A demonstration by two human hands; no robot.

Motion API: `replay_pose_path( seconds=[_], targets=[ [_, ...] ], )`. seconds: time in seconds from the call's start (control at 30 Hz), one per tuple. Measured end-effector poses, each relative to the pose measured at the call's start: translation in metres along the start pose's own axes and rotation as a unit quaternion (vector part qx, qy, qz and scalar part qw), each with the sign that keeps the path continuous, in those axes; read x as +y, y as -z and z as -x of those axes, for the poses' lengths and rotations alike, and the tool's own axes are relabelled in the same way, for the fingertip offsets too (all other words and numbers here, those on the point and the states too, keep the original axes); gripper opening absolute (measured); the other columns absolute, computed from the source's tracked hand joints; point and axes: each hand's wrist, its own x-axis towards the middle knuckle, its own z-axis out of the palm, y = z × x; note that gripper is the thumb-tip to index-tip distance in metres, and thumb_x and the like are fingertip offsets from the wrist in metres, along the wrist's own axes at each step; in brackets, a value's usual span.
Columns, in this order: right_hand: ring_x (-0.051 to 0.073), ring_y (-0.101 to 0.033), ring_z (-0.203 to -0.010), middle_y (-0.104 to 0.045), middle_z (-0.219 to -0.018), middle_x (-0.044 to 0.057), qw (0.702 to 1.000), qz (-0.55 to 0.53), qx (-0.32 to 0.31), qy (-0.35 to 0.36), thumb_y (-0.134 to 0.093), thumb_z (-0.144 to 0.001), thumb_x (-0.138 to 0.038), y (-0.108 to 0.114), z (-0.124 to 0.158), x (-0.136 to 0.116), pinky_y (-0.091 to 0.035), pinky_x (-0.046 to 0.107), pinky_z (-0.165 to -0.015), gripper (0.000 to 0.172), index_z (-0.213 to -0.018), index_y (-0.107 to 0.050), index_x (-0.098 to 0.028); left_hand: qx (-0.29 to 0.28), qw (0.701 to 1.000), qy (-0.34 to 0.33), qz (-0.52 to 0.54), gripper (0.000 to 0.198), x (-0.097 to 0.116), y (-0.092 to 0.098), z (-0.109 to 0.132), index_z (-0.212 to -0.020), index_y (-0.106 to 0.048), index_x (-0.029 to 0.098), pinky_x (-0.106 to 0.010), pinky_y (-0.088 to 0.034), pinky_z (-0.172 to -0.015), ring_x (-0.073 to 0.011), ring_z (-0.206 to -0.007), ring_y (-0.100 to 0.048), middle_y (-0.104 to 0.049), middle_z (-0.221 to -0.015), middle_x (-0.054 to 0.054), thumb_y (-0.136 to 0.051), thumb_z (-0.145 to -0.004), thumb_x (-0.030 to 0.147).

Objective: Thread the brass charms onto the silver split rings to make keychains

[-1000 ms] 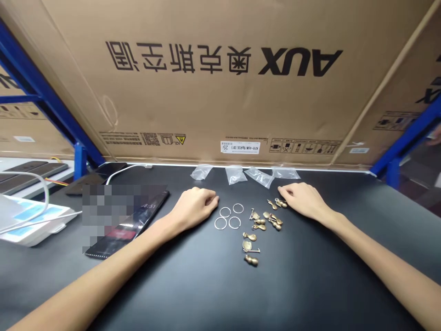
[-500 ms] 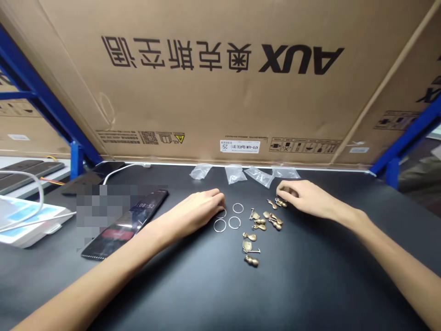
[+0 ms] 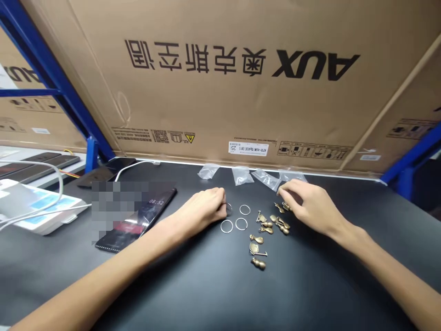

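My left hand (image 3: 205, 209) rests on the black table with fingers curled over one silver key ring (image 3: 228, 209). Three more silver key rings (image 3: 241, 224) lie just right of it. Several small brass charms (image 3: 272, 224) are scattered further right, some gourd-shaped (image 3: 258, 263). My right hand (image 3: 310, 202) hovers over the far charms, its fingertips pinched on a small brass charm (image 3: 285, 205).
Several small clear plastic bags (image 3: 241, 174) lie at the table's back edge under a large AUX cardboard box (image 3: 241, 78). A phone (image 3: 138, 220) with a lit screen lies on the left, beside a white cable (image 3: 134, 166) and a white tray (image 3: 37, 207). Blue rack posts (image 3: 62, 87) frame the sides.
My left hand slid right onto the nearest key ring and curled over it. My right hand lifted its fingers and pinched at the far charms. The view shifted slightly.
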Motion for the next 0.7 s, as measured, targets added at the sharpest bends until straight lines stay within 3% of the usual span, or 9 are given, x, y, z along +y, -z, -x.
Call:
replay_pose_path(
  seconds=[0.13, 0.23, 0.47, 0.7],
  targets=[
    [0.018, -0.063, -0.078, -0.070, -0.097, 0.004, 0.997, -0.062, -0.008, 0.034, -0.049, -0.097, -0.037, -0.005, 0.008, -0.029, -0.047, 0.030, -0.071, 0.022, -0.104, -0.065, -0.023, 0.024, 0.998, 0.013, 0.062, 0.002, 0.021, -0.007, 0.000, -0.086, -0.044, 0.022, -0.022, -0.032, -0.052, -0.0107, -0.053, -0.042, -0.049, -0.064, 0.007, -0.046, -0.087, 0.024],
    [0.017, -0.063, -0.076, -0.069, -0.091, 0.002, 0.993, -0.085, -0.045, 0.075, -0.056, -0.095, -0.041, -0.012, 0.015, -0.047, -0.045, 0.029, -0.068, 0.026, -0.113, -0.064, -0.024, 0.075, 0.973, 0.025, 0.216, 0.004, 0.039, -0.013, 0.005, -0.084, -0.045, 0.022, -0.020, -0.034, -0.054, -0.0091, -0.055, -0.042, -0.048, -0.063, 0.008, -0.047, -0.088, 0.023],
    [0.015, -0.064, -0.076, -0.070, -0.092, 0.003, 0.988, -0.126, -0.018, 0.091, -0.046, -0.100, -0.025, -0.017, 0.021, -0.052, -0.046, 0.027, -0.070, 0.021, -0.095, -0.067, -0.021, 0.094, 0.955, 0.006, 0.283, 0.007, 0.055, -0.011, 0.012, -0.088, -0.059, 0.019, -0.021, -0.040, -0.056, -0.0087, -0.059, -0.048, -0.059, -0.074, 0.003, -0.053, -0.087, 0.023],
    [0.015, -0.061, -0.074, -0.068, -0.091, 0.004, 0.990, -0.101, -0.029, 0.099, -0.046, -0.098, -0.022, -0.012, 0.017, -0.044, -0.045, 0.027, -0.068, 0.021, -0.096, -0.067, -0.021, 0.014, 0.917, 0.018, 0.397, 0.021, 0.058, -0.007, 0.010, -0.089, -0.070, 0.019, -0.023, -0.047, -0.061, -0.0102, -0.067, -0.059, -0.066, -0.091, -0.001, -0.054, -0.092, 0.032]
  ],
)
